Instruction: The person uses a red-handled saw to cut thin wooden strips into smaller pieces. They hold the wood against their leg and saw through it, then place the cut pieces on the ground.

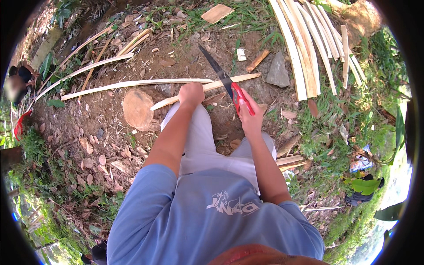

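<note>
A pale wooden strip [214, 85] lies crosswise over my knees, its left end beside a round cut log [138, 109]. My left hand [191, 94] is closed around this strip near my left knee. In my right hand [250, 112] is a hand saw [236, 95] with a red handle, fingers wrapped about the grip. Its dark blade points away and to the left, crossing the strip to the right of my left hand. Whether the teeth touch the wood I cannot tell. Just beyond the left hand runs a longer pale strip [132, 84].
Several long pale strips [304, 48] lie side by side at the far right. A grey stone [278, 70] and a short brown wood piece [257, 61] sit ahead of the saw. More strips [132, 43] rest at far left. Another person [20, 81] is at the left rim.
</note>
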`<control>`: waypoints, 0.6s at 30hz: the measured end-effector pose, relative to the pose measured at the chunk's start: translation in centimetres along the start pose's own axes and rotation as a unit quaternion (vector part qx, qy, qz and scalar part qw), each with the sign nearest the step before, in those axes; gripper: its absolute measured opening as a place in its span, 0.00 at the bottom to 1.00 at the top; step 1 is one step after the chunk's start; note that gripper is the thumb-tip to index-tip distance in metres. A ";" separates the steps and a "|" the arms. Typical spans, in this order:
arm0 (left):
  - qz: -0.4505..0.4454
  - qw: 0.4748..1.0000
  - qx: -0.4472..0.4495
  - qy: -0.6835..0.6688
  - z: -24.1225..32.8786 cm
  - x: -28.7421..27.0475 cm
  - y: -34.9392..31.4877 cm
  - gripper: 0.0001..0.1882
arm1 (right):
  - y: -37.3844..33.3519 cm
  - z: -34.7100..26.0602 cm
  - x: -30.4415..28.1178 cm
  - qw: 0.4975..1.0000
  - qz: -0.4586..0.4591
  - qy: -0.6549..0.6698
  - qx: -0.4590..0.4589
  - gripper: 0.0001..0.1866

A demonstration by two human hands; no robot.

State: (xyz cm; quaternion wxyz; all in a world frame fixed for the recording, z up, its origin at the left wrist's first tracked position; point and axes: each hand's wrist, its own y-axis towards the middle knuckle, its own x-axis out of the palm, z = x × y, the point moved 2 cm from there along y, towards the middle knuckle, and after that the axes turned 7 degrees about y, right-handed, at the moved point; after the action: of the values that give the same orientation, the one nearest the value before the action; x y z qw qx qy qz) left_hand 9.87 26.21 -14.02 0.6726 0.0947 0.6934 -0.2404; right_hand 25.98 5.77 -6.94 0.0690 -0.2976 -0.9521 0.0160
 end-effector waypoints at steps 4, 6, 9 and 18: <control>-0.005 1.000 -0.008 -0.001 0.1 -0.1 -0.2 0.11 | 3.6 2.2 2.9 1.000 0.006 0.021 0.018 0.22; -0.021 1.000 -0.005 -0.002 -0.1 -0.1 0.2 0.12 | 4.6 3.7 3.4 1.000 0.009 0.000 0.001 0.22; -0.015 1.000 0.000 0.005 -0.1 0.1 0.0 0.12 | 4.3 4.1 3.2 0.998 -0.010 -0.059 -0.033 0.22; -0.007 1.000 -0.022 0.008 0.3 0.4 0.2 0.11 | 3.3 7.1 1.1 0.999 -0.013 0.006 0.038 0.23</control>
State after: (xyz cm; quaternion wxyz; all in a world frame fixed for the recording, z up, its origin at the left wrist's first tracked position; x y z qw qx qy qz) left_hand 10.14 26.16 -14.41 0.6672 0.0774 0.7046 -0.2291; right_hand 25.95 9.16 -14.06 0.0862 -0.2826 -0.9541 0.0499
